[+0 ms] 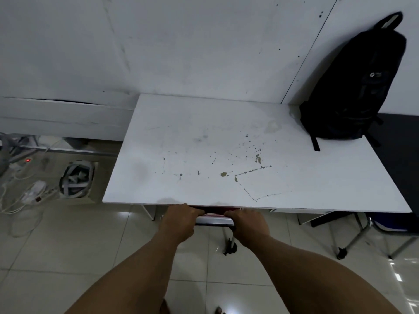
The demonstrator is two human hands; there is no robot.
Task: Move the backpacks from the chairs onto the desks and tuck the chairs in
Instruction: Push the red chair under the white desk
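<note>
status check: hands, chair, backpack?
Left hand and right hand both grip chair back at the desk edge. Backpack on desk against wall. Nothing blocking.

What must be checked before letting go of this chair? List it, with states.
1. Black fabric backpack on the white worn desk, leaning on the wall: ok.
2. Both hands gripping the chrome chair back, left hand and right hand: ok.
3. Chair seat under the desk: ok, hidden beneath the top.
4. Chair fully pushed in: cannot tell.
5. Second chrome-legged chair at right tucked: cannot tell.
</note>
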